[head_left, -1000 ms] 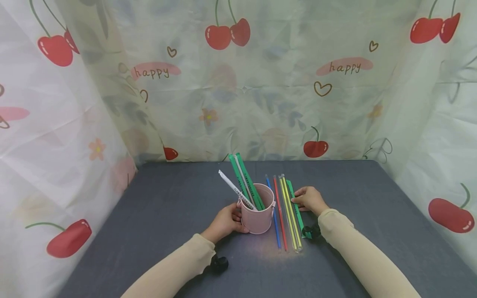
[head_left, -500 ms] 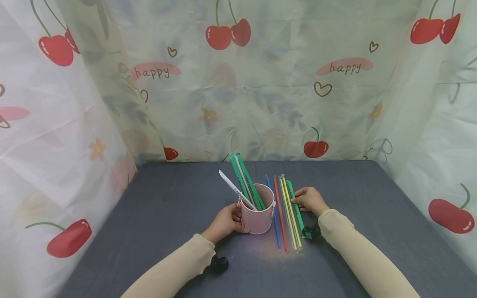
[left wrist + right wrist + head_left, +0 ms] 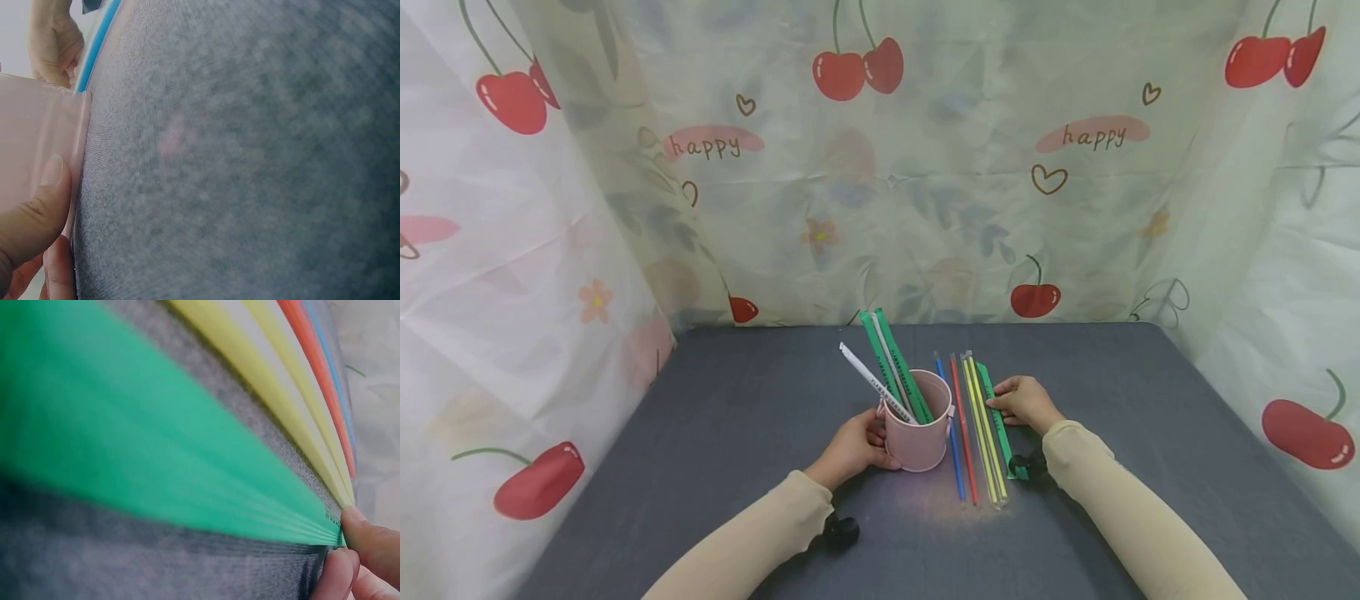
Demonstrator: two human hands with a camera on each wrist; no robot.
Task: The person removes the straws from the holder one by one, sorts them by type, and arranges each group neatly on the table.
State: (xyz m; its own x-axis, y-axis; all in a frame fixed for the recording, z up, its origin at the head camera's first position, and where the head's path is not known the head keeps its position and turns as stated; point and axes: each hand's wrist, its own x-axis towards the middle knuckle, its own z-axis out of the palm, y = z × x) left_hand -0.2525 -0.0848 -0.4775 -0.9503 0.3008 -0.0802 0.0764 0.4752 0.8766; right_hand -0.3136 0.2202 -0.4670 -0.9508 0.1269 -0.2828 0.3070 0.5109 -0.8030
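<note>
My left hand (image 3: 850, 446) grips the side of a small pink bucket (image 3: 916, 450), its thumb (image 3: 40, 215) pressed along the wall near the base in the left wrist view. Out of the bucket lean several green (image 3: 886, 354) and white paper-wrapped straws (image 3: 872, 379). On the right, my right hand (image 3: 1028, 404) pinches a green-wrapped straw (image 3: 1000, 429) lying on the table. The right wrist view has this green wrapper (image 3: 187, 456) large in front, with thumb and finger at its far part.
Between bucket and green straw lie yellow straws (image 3: 986, 459), a red straw (image 3: 966, 433) and a blue straw (image 3: 957, 467), side by side in clear wrappers. The dark grey table (image 3: 760, 375) is enclosed by cherry-print curtains (image 3: 925, 208).
</note>
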